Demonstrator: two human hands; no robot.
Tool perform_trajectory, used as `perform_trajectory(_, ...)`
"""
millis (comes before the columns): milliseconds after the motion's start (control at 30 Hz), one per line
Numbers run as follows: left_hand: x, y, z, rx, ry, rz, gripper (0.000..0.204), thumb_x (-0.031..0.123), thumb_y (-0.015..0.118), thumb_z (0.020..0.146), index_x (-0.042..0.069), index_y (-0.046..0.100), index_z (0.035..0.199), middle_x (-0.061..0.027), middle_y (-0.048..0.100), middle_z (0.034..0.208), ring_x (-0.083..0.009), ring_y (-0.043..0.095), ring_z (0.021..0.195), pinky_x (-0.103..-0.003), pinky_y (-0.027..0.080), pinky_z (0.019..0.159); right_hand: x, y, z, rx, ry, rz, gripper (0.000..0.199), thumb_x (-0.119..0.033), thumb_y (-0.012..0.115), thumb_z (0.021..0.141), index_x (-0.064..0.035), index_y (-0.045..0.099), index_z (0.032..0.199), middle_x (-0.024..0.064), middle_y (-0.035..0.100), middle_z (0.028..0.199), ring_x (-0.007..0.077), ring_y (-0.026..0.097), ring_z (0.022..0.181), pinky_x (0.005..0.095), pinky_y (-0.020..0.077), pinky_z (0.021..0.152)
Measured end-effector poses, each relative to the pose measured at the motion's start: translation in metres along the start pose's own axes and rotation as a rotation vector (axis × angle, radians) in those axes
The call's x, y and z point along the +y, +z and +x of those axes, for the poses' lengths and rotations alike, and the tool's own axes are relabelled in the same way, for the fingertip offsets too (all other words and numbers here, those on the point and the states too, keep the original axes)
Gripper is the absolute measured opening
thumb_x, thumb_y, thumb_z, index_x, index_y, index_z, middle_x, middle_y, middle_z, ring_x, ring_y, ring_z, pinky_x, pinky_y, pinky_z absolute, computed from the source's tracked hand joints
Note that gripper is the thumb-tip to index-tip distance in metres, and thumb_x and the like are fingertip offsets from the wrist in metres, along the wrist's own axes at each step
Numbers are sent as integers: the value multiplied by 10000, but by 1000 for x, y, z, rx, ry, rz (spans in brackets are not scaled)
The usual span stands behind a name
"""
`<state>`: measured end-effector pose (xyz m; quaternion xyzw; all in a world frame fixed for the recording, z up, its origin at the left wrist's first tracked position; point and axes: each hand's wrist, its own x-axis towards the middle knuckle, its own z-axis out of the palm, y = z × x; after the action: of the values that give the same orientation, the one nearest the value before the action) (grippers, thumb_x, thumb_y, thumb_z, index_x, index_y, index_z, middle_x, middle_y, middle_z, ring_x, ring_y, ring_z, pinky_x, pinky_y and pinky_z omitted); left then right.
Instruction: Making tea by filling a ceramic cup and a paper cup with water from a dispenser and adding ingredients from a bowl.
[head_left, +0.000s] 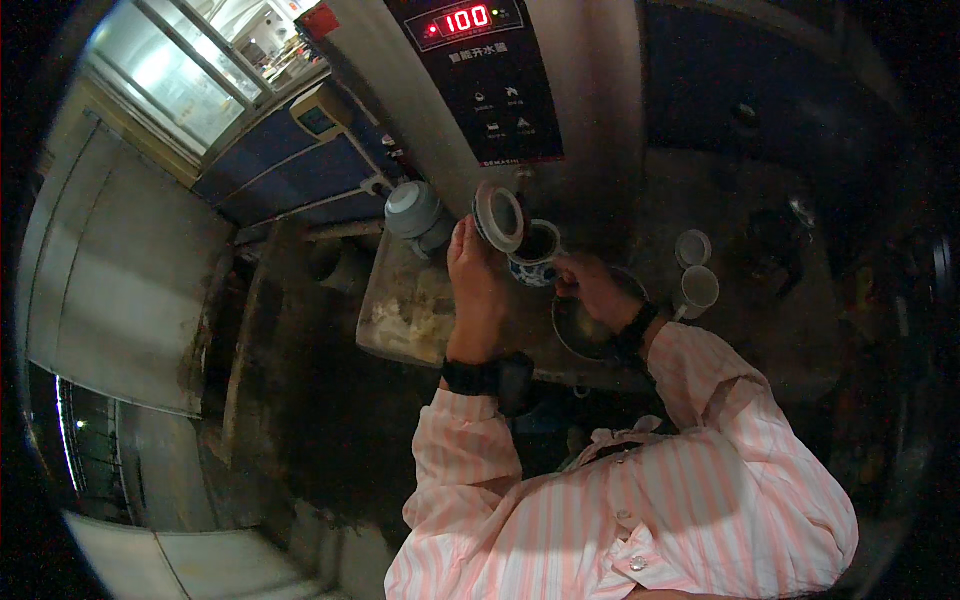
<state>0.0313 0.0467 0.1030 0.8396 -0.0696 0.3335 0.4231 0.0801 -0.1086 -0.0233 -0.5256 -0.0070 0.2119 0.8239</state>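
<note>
Mug [533,272] with lid [506,216] off, near side of steel dispenser [597,90].
Head view: lid on edge in the grip of left hand [477,288], just left of mug; contact between lid and rim impossible to tell. Right side of blue-and-white mug gripped by closed right hand [598,290], opening upward. Under right hand, round basin [556,335]. Farther right, pale cup [700,289], with pale disc [692,248] just beyond. Left of lid, grey cylinder [415,208].

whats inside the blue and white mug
The mug in the right hand shows only a dark interior. The lid in the left hand hides part of the mug's left edge; any contents are too dark to tell.
</note>
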Motion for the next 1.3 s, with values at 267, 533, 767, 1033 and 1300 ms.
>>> perform_trajectory(267,-2,6,1,71,-166,-362,222,199,428,950,14,524,1026,-31,540,941,-102,513,822,-225,422,680,-3,3,-3,31,16,-8,195,-252,616,824,-109,508,749,-2,472,700,138,510,641,291,456,603)
perform_trajectory(533,-11,8,2,79,-241,-442,202,101,498,885,-8,516,1054,-73,559,961,-161,547,853,-273,449,708,1,-2,3,9,-13,-31,186,-250,612,831,-104,521,761,-6,464,688,142,508,650,299,453,598)
perform_trajectory(767,-18,5,2,20,-66,-227,383,-60,561,715,-52,498,1093,-172,558,1014,-311,564,913,-348,454,787,-1,-3,4,-13,29,-7,216,-265,607,837,-126,509,705,-25,454,652,114,495,636,292,448,596)
perform_trajectory(1033,1,-6,6,-22,101,80,327,-5,566,745,-23,527,1069,-167,574,984,-332,561,907,-371,447,781,-8,3,0,-4,26,-25,212,-244,604,828,-124,499,689,-19,453,642,123,498,617,293,442,589)
perform_trajectory(1300,-7,-4,4,1,70,8,352,-41,584,729,-23,529,1076,-155,577,994,-306,561,926,-358,454,784,0,3,4,18,8,-30,219,-255,616,818,-114,495,701,-11,462,645,135,504,604,297,451,588)
